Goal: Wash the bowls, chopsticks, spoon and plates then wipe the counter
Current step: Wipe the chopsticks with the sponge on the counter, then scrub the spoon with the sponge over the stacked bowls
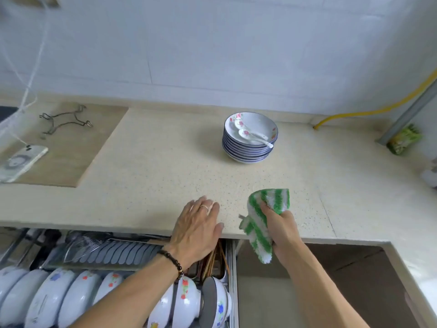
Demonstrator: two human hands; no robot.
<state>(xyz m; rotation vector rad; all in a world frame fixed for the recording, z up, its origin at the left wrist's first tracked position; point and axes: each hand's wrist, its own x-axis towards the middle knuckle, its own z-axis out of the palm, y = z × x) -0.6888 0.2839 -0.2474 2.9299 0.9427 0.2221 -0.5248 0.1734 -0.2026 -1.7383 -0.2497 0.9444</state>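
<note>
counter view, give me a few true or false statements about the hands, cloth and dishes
1. The right hand grips a green and white striped cloth. True.
2. The left hand holds a plate. False: it rests flat on the counter edge, holding nothing.
3. Spoons lie on top of the stack of plates. True.
4. The stack of plates stands in the drawer. False: it stands on the counter; the drawer below holds bowls.
5. The drawer below the counter is closed. False: it is pulled open.
</note>
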